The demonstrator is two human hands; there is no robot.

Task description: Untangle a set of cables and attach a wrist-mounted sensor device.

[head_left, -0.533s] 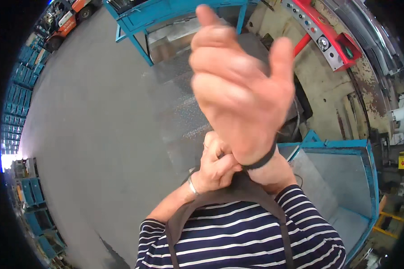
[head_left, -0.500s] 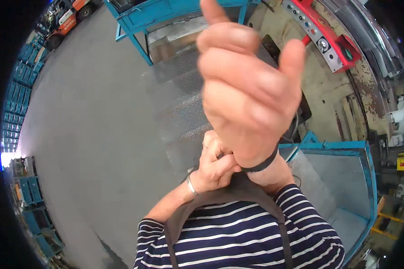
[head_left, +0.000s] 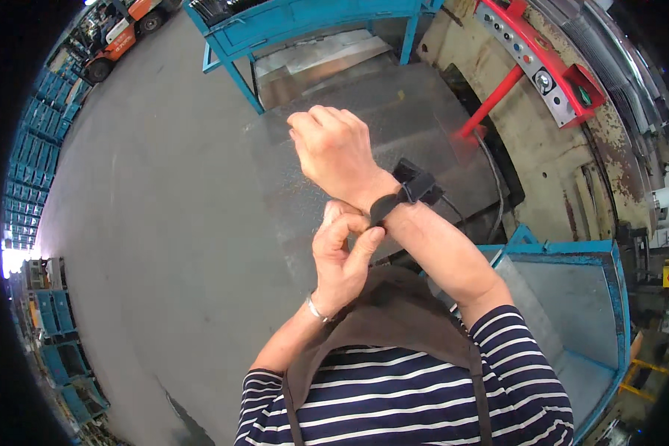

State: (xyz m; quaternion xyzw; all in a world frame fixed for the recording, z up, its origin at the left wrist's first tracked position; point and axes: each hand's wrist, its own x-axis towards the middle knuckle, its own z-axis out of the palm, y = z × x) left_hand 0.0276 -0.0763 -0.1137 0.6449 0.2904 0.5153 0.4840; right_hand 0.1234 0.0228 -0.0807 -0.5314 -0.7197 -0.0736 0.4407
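Note:
My right hand is held out in front of my chest, back upward, with its fingers curled into a loose fist. Around that wrist runs a black strap carrying a small black box-like device, from which a thin cable leads off. Thumb and fingers of my left hand pinch the strap at its lower edge, just under the right wrist. A pale bracelet circles my left wrist. Below both hands hangs the brown apron over a striped shirt.
A blue metal bin stands close at my right. Ahead are a blue metal stand and a red control panel on a red post. Dark floor plates lie below. A forklift and stacked blue crates are far left.
My right hand has dropped away from the camera and turned back-up, its extended thumb and finger now curled in. The wrist device has come into view. My left hand stays at the right wrist.

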